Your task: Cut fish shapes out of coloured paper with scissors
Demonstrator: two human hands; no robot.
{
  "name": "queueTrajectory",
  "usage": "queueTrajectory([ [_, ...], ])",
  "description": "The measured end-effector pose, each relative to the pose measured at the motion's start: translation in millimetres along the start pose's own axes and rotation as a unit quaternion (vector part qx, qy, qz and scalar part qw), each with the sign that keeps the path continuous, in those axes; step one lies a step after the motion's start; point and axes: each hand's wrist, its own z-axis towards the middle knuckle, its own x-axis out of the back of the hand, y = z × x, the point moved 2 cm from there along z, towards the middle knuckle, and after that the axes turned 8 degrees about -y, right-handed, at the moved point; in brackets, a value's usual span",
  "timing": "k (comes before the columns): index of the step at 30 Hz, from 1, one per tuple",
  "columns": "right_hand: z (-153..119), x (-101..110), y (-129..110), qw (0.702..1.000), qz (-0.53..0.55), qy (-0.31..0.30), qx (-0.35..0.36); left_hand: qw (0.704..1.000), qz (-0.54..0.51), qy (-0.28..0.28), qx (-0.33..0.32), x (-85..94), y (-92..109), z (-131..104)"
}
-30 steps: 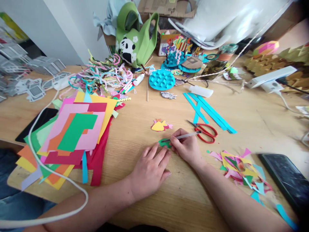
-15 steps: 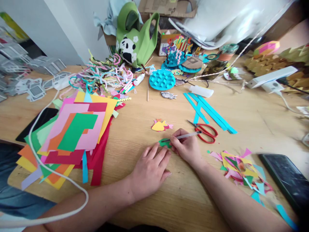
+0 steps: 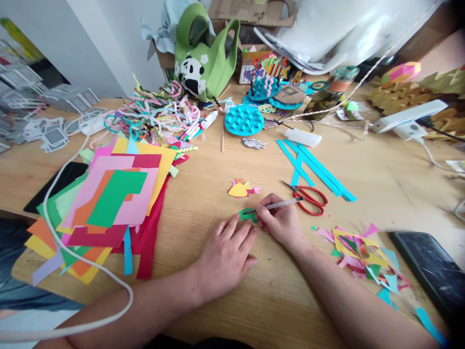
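Observation:
My right hand point(image 3: 278, 219) is closed around a slim pen point(image 3: 285, 204), its tip on a small green paper piece point(image 3: 248, 214). My left hand point(image 3: 228, 254) lies flat with fingers stretched, their tips at the lower edge of that green piece. Part of the paper is hidden under the fingers. Just beyond it rests a little stack of fish-shaped cutouts, with a yellow paper fish point(image 3: 239, 189) on top and pink, orange and red ones peeking out. Red-handled scissors point(image 3: 310, 199) lie to the right of my right hand, blades partly spread.
Coloured paper sheets point(image 3: 118, 198) are piled at left, crossed by a white cable point(image 3: 49, 213). Blue paper strips point(image 3: 319, 169) lie behind the scissors. Paper scraps point(image 3: 363, 252) and a phone point(image 3: 428, 271) are at right. A blue scaled disc point(image 3: 244, 119) and a green panda bag point(image 3: 209, 63) stand farther back.
Both hands, the pen and the papers look almost unmoved. At the lower left edge, the blue fabric below the table has shifted slightly.

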Motion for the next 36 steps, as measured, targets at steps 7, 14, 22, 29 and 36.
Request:
queueTrajectory([
  [7, 0.0, 0.1, -1.3, 1.0, 0.013, -0.001, -0.002, 1.0, -0.003, -0.002, 0.0, -0.2, 0.2, -0.3],
  [14, -0.3, 0.3, -1.1, 1.0, 0.004, -0.001, 0.0, 1.0, -0.003, 0.0, 0.0, 0.6, -0.1, -0.1],
  [22, -0.4, -0.3, -2.0, 1.0, 0.009, -0.003, -0.003, 1.0, -0.001, -0.002, -0.001, -0.4, -0.3, -0.1],
  [29, -0.6, 0.0, -0.9, 1.0, 0.015, -0.003, -0.003, 1.0, -0.004, -0.004, -0.001, -0.2, -0.3, -0.3],
  [36, 0.1, -0.3, 0.5, 1.0, 0.004, -0.003, 0.006, 1.0, -0.001, -0.002, 0.0, -0.6, -0.5, 0.2],
])
